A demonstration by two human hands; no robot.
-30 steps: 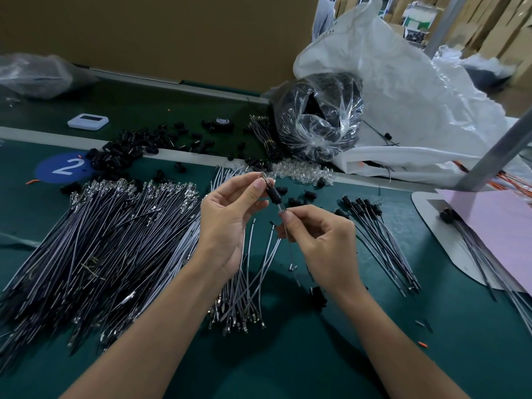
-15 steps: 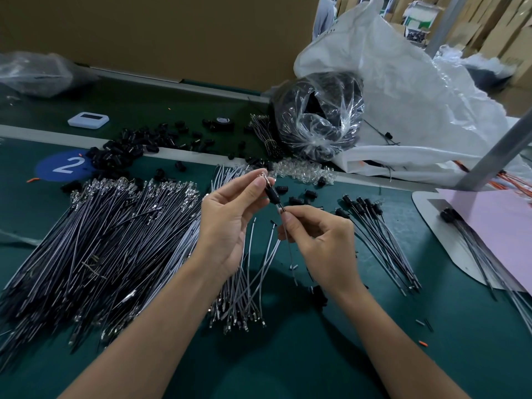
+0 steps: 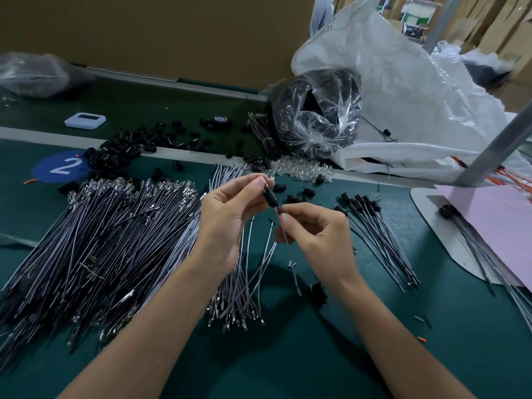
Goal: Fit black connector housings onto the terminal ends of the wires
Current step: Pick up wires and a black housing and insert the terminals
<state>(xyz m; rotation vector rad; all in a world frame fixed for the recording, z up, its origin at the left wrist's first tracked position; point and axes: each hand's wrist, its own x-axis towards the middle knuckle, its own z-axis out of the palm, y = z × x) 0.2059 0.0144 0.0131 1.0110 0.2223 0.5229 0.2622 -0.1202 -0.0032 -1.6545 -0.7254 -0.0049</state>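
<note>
Now the left hand (image 3: 227,220) pinches the small black cylindrical connector housing (image 3: 271,199) at its fingertips. The right hand (image 3: 315,240) pinches the thin grey wire (image 3: 288,251) just below it, both raised over the green work mat (image 3: 316,355), with the heap of bare grey wires (image 3: 109,243) lying to the left.

bare green mat (image 3: 288,364) near; wire piles (image 3: 100,240) flank both sides.

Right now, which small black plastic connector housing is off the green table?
The black housing pinched by the left hand; the others lie on the table.
</note>
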